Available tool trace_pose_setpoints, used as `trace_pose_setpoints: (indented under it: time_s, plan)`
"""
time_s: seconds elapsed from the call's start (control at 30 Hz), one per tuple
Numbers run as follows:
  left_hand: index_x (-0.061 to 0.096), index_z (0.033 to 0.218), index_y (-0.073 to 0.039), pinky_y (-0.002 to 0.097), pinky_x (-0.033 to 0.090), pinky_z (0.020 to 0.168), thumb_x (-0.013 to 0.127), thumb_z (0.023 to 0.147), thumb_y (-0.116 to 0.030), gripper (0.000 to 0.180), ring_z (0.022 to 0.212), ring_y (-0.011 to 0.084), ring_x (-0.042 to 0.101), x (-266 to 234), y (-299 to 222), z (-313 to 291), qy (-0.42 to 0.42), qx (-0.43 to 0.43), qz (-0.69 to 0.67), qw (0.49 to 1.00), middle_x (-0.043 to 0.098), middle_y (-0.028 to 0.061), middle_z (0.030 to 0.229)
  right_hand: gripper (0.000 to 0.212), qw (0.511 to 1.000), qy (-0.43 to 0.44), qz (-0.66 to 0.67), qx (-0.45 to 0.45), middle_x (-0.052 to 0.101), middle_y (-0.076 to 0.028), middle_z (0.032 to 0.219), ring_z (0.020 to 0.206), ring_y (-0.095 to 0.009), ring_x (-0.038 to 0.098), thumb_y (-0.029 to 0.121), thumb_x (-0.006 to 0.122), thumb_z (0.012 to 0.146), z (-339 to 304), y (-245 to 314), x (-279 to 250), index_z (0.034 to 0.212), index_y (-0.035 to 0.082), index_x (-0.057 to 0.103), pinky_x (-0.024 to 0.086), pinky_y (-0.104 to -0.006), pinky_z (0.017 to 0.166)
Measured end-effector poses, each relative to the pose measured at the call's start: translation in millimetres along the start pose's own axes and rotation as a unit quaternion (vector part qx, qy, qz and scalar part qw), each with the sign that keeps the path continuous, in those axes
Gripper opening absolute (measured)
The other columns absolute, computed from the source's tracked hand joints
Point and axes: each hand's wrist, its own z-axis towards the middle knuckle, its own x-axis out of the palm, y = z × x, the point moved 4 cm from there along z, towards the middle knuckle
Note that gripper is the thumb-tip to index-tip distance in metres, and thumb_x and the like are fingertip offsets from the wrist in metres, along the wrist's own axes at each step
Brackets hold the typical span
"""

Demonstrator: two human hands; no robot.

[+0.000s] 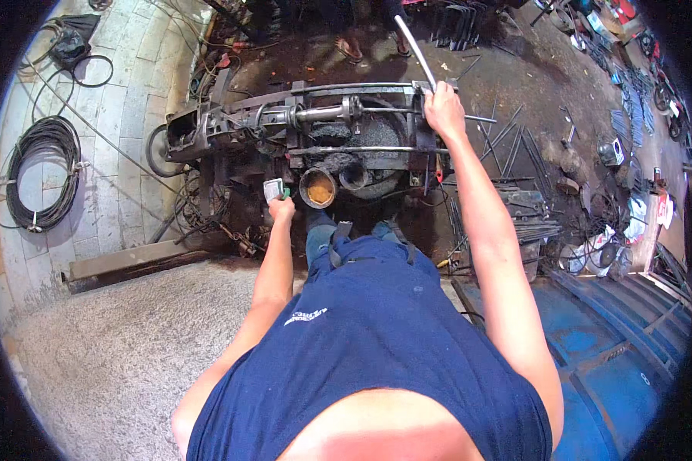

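Observation:
In front of me stands a dark, greasy metal machine (315,115) with long horizontal bars and a central shaft. My right hand (444,113) is closed round the lower end of a pale metal bar (416,46), which slants up and away to the left over the machine's right end. Below the machine's left half, my left hand (281,207) grips a small tool with a pale flat head (272,189) and a green part, probably a brush. Just right of it sits a round tin (317,190) with orange-brown stuff inside. Beside that is a smaller dark round opening (353,177).
Coiled black cable (44,173) lies on the tiled floor at left. Metal rods (527,157) are scattered and stacked to the right, near a blue metal panel (592,353). Another person's sandalled foot (350,51) is beyond the machine. A metal beam (127,260) lies at lower left.

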Motion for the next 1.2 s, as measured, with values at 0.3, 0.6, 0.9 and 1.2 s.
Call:
trace_pose_setpoints:
  time_s: [0.3, 0.6, 0.9, 1.2]
  plan:
    - [0.063, 0.117, -0.006, 0.0357, 0.053, 0.070, 0.064, 0.076, -0.022, 0.044, 0.072, 0.0232, 0.068, -11, -15, -17, 0.036, 0.015, 0.023, 0.999, 0.069, 0.0159, 0.087, 0.025, 0.952, 0.094, 0.280, 0.079, 0.056, -0.017, 0.106, 0.106, -0.038, 0.052, 0.014, 0.060, 0.080, -133, 4, 50, 0.100, 0.000, 0.058, 0.041, -0.0442, 0.091]
    - [0.053, 0.128, -0.003, 0.0279, 0.051, 0.058, 0.064, 0.085, -0.012, 0.045, 0.059, 0.0137, 0.063, -25, -23, -51, 0.102, 0.024, -0.082, 0.991, 0.066, 0.0086, 0.085, 0.050, 0.897, 0.006, 0.112, 0.427, 0.055, -0.028, 0.111, 0.104, -0.041, 0.054, 0.026, 0.066, 0.075, -170, -117, 132, 0.110, -0.006, 0.053, 0.042, -0.0465, 0.093]
    - [0.052, 0.127, -0.001, 0.0261, 0.049, 0.055, 0.062, 0.086, -0.017, 0.044, 0.060, 0.0121, 0.063, -30, -31, -54, 0.129, 0.027, -0.084, 0.988, 0.065, 0.0065, 0.082, 0.026, 0.784, 0.049, 0.345, 0.514, 0.061, -0.006, 0.067, 0.044, -0.018, 0.052, 0.028, 0.061, 0.086, -190, -158, 183, 0.082, 0.003, 0.064, 0.042, -0.0332, 0.044]
    - [0.052, 0.126, -0.002, 0.0248, 0.044, 0.047, 0.061, 0.088, -0.016, 0.041, 0.057, 0.0110, 0.060, -27, -31, -53, 0.148, -0.009, -0.150, 0.978, 0.062, 0.0028, 0.076, 0.018, 0.541, 0.171, 0.650, 0.505, 0.053, -0.006, 0.077, 0.060, -0.013, 0.047, 0.012, 0.043, 0.096, -251, -103, 94, 0.089, -0.001, 0.053, 0.038, -0.0267, 0.051]
